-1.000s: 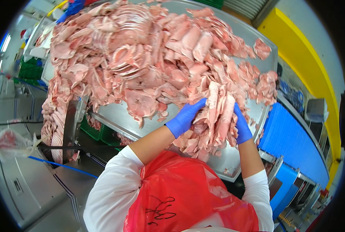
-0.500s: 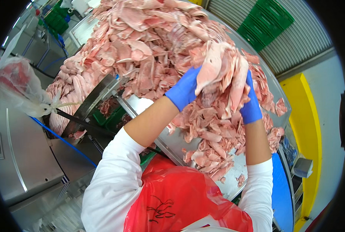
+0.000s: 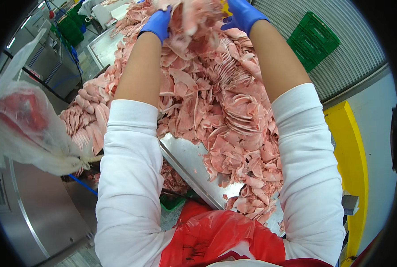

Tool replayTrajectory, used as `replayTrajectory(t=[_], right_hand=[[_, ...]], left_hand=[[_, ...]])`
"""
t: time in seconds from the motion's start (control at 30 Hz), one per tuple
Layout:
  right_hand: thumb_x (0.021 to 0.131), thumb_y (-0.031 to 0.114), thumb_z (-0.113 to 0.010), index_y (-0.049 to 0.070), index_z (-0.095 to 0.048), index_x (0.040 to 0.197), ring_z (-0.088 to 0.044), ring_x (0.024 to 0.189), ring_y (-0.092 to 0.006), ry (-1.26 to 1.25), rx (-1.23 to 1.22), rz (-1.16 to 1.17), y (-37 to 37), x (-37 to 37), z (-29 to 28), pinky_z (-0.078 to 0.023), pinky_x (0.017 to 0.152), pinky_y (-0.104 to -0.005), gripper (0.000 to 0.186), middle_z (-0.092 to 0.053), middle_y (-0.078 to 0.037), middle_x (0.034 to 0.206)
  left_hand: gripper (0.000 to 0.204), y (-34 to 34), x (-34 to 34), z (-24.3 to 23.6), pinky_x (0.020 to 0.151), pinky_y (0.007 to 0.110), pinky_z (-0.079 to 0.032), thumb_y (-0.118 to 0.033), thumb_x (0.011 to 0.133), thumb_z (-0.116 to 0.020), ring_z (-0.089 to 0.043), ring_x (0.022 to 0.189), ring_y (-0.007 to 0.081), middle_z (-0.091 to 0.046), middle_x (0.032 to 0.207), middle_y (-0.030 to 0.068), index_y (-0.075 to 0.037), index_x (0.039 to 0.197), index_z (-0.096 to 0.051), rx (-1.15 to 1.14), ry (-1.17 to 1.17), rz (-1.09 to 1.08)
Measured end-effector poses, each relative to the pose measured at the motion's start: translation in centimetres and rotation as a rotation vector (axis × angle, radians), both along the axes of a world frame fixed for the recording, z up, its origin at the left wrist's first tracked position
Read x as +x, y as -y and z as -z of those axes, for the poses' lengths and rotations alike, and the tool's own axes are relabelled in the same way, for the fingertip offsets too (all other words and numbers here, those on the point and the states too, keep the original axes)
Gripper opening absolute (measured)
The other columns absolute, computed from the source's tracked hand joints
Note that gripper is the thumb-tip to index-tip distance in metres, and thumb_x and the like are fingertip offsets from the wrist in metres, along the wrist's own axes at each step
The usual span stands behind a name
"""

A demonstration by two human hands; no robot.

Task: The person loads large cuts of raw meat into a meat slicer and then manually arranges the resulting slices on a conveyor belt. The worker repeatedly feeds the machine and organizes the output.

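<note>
A large heap of thin, pale pink meat slices (image 3: 194, 98) covers the metal table (image 3: 187, 153). At its far end, a loose bunch of meat slices (image 3: 191, 20), blurred by motion, is in the air between my blue-gloved hands. My left hand (image 3: 157, 24) is against the left side of this bunch, its fingers stretched forward and partly hidden by the meat. To the right, my right hand (image 3: 246, 17) is open with fingers apart, and a gap shows between it and the bunch.
A clear plastic bag with red contents (image 3: 24, 111) hangs at the left, before steel machinery (image 3: 33, 200). Green crates (image 3: 313, 41) lean by the ribbed shutter at right. A yellow barrier (image 3: 350, 147) runs along the right wall. Below the table's left edge is a green crate (image 3: 174, 202).
Both hands have moved from the near right of the heap to its far end, carrying the bunch of meat slices. My right hand has come away from the bunch.
</note>
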State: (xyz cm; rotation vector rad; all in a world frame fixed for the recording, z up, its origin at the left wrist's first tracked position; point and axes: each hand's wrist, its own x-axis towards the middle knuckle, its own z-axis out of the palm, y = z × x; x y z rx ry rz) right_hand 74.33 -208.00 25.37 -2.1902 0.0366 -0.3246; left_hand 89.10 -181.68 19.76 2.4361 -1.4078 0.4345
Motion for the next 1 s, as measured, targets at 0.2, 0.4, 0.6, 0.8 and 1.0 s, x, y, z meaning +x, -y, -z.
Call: replayTrajectory(t=[0.2,0.4,0.6,0.8,1.0], right_hand=[[0.096,0.068,-0.053,0.001,-0.043,0.154,-0.045,0.144,-0.0332,0.075,-0.102,0.124,-12.8,-8.8,0.8,-0.037,0.117,-0.0396,0.088,-0.049,-0.021,0.154],[0.099,0.040,-0.067,-0.001,-0.045,0.152,-0.047,0.143,-0.0329,-0.020,-0.009,0.339,-9.5,-25.9,13.2,-0.036,0.118,-0.0398,0.070,-0.048,-0.023,0.153],[0.102,0.029,-0.065,0.002,-0.040,0.156,-0.051,0.138,-0.0320,-0.204,0.142,0.567,-8.9,-41.1,17.9,-0.046,0.109,-0.0417,0.064,-0.048,-0.019,0.154],[0.103,0.028,-0.065,0.001,-0.041,0.154,-0.052,0.138,-0.0309,-0.223,0.229,0.851,-9.5,-56.0,21.3,-0.045,0.111,-0.0407,0.063,-0.050,-0.017,0.153],[0.100,0.035,-0.067,0.000,-0.053,0.144,-0.054,0.136,-0.0315,-0.366,-0.021,1.135,-12.9,-68.4,23.8,-0.042,0.114,-0.0395,0.059,-0.058,-0.021,0.145]], left_hand=[[0.077,0.0,6.5,6.5,0.109,0.056,-0.038,-0.060,0.090,-0.061,-0.045,0.134,0.0446,-0.048,0.148,0.0257,-0.011,0.148,-0.047,-0.604,-0.600,-0.442],[0.092,5.3,-3.6,7.6,0.119,0.064,-0.026,-0.079,0.087,-0.055,-0.027,0.148,0.0552,-0.024,0.166,0.0261,-0.024,0.159,-0.040,-0.417,0.015,-0.499],[0.096,7.2,-2.3,6.6,0.118,0.071,-0.021,-0.081,0.087,-0.050,-0.021,0.151,0.0544,-0.016,0.170,0.0193,-0.027,0.163,-0.030,-0.222,-0.057,-0.556],[0.087,11.3,-3.8,7.4,0.117,0.071,-0.018,-0.069,0.094,-0.047,-0.029,0.150,0.0498,-0.026,0.168,0.0190,-0.015,0.162,-0.031,-0.540,0.179,-0.294],[0.085,8.9,0.3,11.4,0.116,0.068,-0.027,-0.076,0.093,-0.045,-0.038,0.146,0.0457,-0.040,0.162,0.0162,-0.023,0.159,-0.039,-0.002,0.582,-0.397]])
